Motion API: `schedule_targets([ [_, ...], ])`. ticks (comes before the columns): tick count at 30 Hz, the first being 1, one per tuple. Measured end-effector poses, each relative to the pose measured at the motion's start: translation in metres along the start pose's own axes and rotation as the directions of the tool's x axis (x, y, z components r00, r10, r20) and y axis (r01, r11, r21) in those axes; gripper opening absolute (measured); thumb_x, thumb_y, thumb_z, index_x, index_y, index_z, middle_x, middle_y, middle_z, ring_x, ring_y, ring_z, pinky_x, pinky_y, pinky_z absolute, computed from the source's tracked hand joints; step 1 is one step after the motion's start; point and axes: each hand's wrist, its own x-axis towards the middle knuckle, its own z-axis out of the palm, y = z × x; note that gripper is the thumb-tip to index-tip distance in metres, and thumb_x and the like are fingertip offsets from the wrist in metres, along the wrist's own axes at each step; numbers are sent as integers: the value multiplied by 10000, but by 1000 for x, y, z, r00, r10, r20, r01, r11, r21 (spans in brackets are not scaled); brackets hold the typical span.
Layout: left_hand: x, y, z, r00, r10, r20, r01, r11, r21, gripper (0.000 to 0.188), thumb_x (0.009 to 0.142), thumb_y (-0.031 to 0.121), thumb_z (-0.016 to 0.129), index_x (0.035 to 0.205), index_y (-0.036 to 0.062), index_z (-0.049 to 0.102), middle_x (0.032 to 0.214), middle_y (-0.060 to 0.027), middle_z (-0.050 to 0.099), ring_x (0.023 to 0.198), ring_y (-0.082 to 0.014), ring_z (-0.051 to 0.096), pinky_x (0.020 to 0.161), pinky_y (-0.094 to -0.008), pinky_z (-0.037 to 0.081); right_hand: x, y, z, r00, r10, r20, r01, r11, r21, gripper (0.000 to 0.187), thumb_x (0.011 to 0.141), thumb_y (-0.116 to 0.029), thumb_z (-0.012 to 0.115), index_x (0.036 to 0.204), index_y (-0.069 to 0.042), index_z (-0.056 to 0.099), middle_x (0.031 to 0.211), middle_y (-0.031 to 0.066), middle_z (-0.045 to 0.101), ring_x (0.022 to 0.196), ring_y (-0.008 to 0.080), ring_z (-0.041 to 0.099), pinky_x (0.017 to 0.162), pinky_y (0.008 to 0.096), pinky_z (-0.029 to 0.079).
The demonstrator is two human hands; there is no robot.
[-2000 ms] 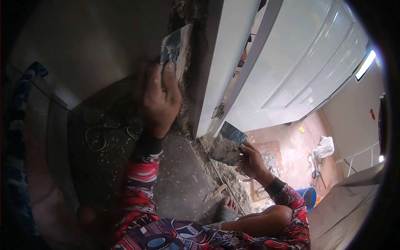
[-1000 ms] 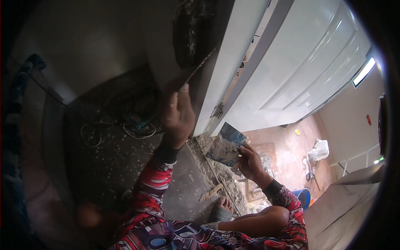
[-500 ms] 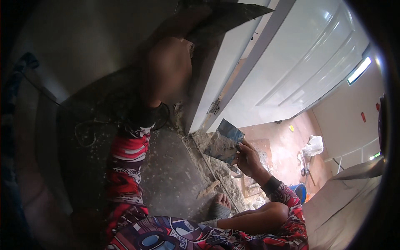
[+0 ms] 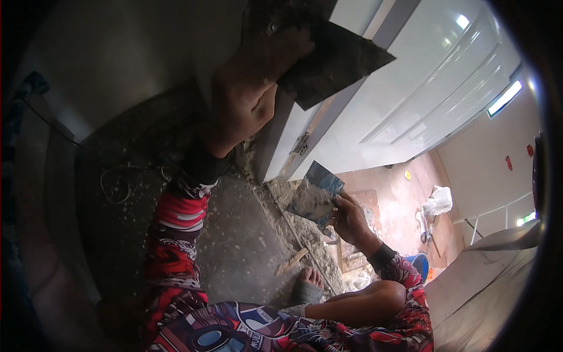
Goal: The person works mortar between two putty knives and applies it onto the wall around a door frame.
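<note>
My left hand (image 4: 243, 102) is raised in front of the door frame, its fingers closed on a dark, flat scraper blade (image 4: 340, 64) with a pointed corner. That blade overlaps the white door frame from this view. Lower and to the right, my right hand (image 4: 350, 222) grips a thin bluish metal plate (image 4: 325, 179) by its right edge. A patch of grey mortar (image 4: 312, 201) lies on the plate. Below it is the rough, broken floor strip (image 4: 287, 226) at the doorway.
A white panelled door (image 4: 434, 76) stands open, with its hinge (image 4: 302, 142) near the frame's foot. My bare foot (image 4: 311, 277) is beside a wood scrap (image 4: 291, 262). A blue bucket (image 4: 420, 264) and white bag (image 4: 437, 200) are to the right; a thin cable (image 4: 114, 200) lies left.
My left hand has turned and the dark blade has come lower, over the door frame. My right hand and the mortar-covered plate have hardly moved.
</note>
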Motion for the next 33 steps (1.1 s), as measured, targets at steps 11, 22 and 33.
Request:
schedule_targets([
  [11,-44,-1,2,992,99,84,-102,994,32,602,744,-132,564,1297,102,605,1319,-115,602,1214,-307,578,1008,-427,470,0,-1,10,999,-5,-50,4,999,-35,302,1021,-101,392,1307,-19,441,1181,135,589,970,275,671,750,406,609],
  [22,-93,-3,10,993,36,111,-32,999,-39,479,780,-104,587,1225,62,649,1259,-119,643,1216,-289,587,994,-423,475,0,0,18,995,-8,-100,-4,993,-117,307,1020,-119,393,1304,-21,456,1147,124,612,886,242,681,674,368,598],
  [33,-235,8,-13,699,-547,460,715,546,-436,357,912,67,599,1268,44,593,1294,-102,614,1166,-216,597,991,-392,464,-2,26,13,982,27,-189,-57,987,-152,344,1006,-115,404,1337,-32,443,1199,148,601,933,266,679,692,375,601],
])
